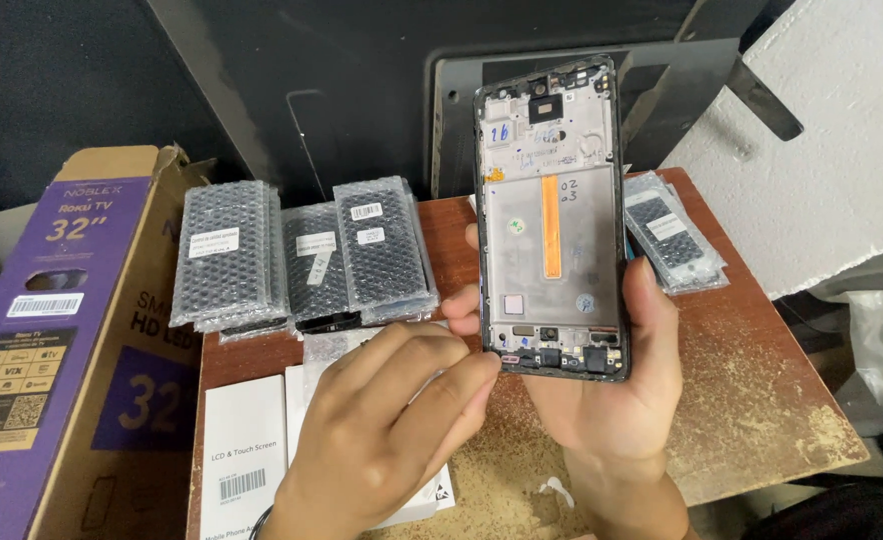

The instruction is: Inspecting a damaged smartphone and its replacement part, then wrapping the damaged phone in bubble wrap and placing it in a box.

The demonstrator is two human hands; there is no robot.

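Observation:
My right hand [630,385] holds a phone screen assembly [552,215] upright, its inner metal frame facing me, with an orange strip down the middle and small connectors along the bottom. Fingers of that hand wrap around its left and right edges. My left hand [387,425] hovers just left of the assembly's lower left corner, fingers curled together, fingertips close to that corner. Whether they touch it I cannot tell. Nothing is visibly held in the left hand.
Several bubble-wrapped dark parts [302,255] stand in a row at the back of a worn wooden table [762,400]; more wrapped ones [674,238] lie at right. A white box [245,455] lies under my left hand. A purple television carton [57,340] stands left. White foam [842,130] is right.

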